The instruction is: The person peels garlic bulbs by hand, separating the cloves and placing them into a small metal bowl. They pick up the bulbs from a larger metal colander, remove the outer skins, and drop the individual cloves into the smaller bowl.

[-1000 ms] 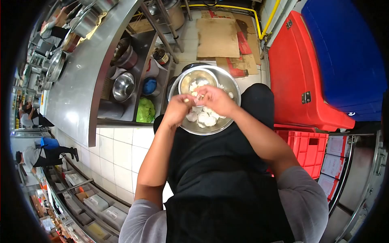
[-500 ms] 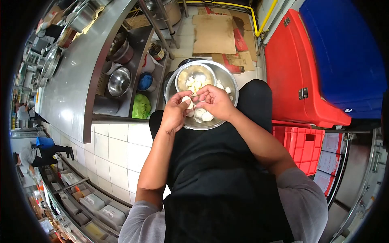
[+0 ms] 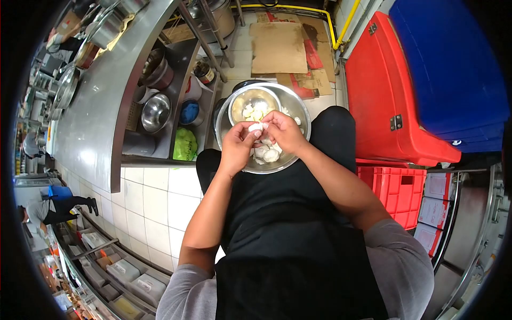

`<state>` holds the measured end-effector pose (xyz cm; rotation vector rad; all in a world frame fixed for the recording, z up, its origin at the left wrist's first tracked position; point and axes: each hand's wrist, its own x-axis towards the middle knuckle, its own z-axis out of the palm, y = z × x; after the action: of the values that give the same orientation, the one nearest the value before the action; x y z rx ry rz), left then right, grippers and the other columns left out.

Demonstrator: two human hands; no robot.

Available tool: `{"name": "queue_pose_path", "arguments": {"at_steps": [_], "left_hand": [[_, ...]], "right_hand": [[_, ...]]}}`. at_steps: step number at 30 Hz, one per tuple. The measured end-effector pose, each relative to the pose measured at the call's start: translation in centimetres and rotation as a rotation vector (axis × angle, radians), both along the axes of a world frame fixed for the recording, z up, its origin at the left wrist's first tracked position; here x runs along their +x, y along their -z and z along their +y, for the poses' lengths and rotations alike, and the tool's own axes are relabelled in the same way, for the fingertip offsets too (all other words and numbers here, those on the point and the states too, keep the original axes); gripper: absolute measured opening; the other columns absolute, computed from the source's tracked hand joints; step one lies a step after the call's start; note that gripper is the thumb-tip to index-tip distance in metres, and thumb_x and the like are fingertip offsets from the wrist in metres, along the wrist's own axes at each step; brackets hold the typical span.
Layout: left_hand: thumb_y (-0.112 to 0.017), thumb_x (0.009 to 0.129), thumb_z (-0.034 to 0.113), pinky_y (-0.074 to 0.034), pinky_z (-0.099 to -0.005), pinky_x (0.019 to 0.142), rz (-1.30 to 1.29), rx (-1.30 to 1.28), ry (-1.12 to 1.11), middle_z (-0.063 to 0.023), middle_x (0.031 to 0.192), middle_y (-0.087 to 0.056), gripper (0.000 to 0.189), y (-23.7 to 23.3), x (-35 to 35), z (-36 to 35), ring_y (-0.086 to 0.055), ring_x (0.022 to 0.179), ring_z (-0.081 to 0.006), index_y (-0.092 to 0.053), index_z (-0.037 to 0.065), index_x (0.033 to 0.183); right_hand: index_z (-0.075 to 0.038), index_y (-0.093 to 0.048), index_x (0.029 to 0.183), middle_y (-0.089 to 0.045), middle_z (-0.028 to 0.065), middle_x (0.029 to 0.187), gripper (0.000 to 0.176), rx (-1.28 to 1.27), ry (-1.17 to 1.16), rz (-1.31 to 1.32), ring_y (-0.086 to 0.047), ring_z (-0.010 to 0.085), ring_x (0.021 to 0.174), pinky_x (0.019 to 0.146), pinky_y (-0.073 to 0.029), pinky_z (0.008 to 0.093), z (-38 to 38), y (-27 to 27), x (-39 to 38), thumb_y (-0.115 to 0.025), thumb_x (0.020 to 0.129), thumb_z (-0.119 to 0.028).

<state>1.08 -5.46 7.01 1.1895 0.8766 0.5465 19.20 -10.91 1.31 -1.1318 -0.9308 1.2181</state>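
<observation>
My left hand [image 3: 238, 146] is closed around a white garlic bulb [image 3: 256, 127], held over a large metal bowl [image 3: 305, 109] at my lap. Thumb and fingers of my right hand [image 3: 286, 134] pinch the same bulb from the other side. Inside the large bowl sits a smaller metal bowl [image 3: 239, 97] with pale, yellowish cloves [image 3: 254, 113] in it. Below my fingers, several whole garlic bulbs [image 3: 271, 155] lie in the large bowl. More white pieces show along its right side, partly behind my right hand.
A steel table [image 3: 96, 117] with shelves of pots stands at left. A red cooler [image 3: 381, 90] with a blue lid is at right, above a red crate [image 3: 392, 194]. Flattened cardboard [image 3: 280, 48] covers the floor ahead. Another person [image 3: 48, 208] is at far left.
My hands have come closer together, and my right fingertips now meet the garlic in my left hand. The view has shifted slightly.
</observation>
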Motion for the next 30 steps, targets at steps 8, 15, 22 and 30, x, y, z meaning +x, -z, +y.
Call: {"name": "queue_pose_path", "arguments": {"at_steps": [8, 15, 22, 30], "left_hand": [[-0.069, 0.106, 0.012, -0.058, -0.0252, 0.079, -0.108, -0.168, 0.078, -0.0056, 0.109, -0.075, 0.024, 1.9, -1.6, 1.5, -0.071, 0.092, -0.0123, -0.068, 0.0, 0.126], [-0.064, 0.109, 0.012, -0.061, -0.0268, 0.086, -0.392, -0.383, 0.042, -0.0081, 0.11, -0.074, 0.022, 2.5, -0.9, 0.9, -0.072, 0.094, -0.0149, -0.068, -0.002, 0.126], [-0.063, 0.109, 0.01, -0.061, -0.0284, 0.087, -0.448, -0.441, -0.234, -0.0081, 0.106, -0.073, 0.014, 3.0, -0.4, 1.4, -0.073, 0.094, -0.017, -0.067, 0.001, 0.119], [-0.075, 0.102, 0.012, -0.056, -0.0272, 0.081, -0.159, -0.099, -0.079, -0.0061, 0.102, -0.077, 0.013, 2.4, -0.8, 1.0, -0.07, 0.09, -0.013, -0.073, 0.001, 0.11]], "right_hand": [[-0.004, -0.062, 0.108, -0.065, 0.0, 0.085, 0.006, 0.01, -0.162, -0.014, -0.059, 0.0048, 0.071, 0.06, -0.05, 0.0249, -0.3, -0.5, 0.3, -0.059, 0.104, -0.003], [-0.006, -0.057, 0.108, -0.063, 0.0032, 0.089, 0.011, 0.121, -0.037, -0.199, -0.055, 0.0075, 0.069, 0.061, -0.047, 0.0251, -0.3, -0.6, -0.7, -0.052, 0.101, 0.001], [-0.007, -0.056, 0.107, -0.06, 0.0039, 0.088, 0.007, -0.016, 0.042, 0.381, -0.051, 0.0073, 0.062, 0.053, -0.043, 0.0247, 0.4, 0.5, -0.3, -0.052, 0.102, -0.002], [-0.006, -0.057, 0.107, -0.059, 0.0011, 0.087, 0.016, -0.041, -0.112, 0.19, -0.054, 0.0051, 0.067, 0.054, -0.045, 0.0246, -0.2, -0.7, -0.6, -0.069, 0.097, -0.006]]}}
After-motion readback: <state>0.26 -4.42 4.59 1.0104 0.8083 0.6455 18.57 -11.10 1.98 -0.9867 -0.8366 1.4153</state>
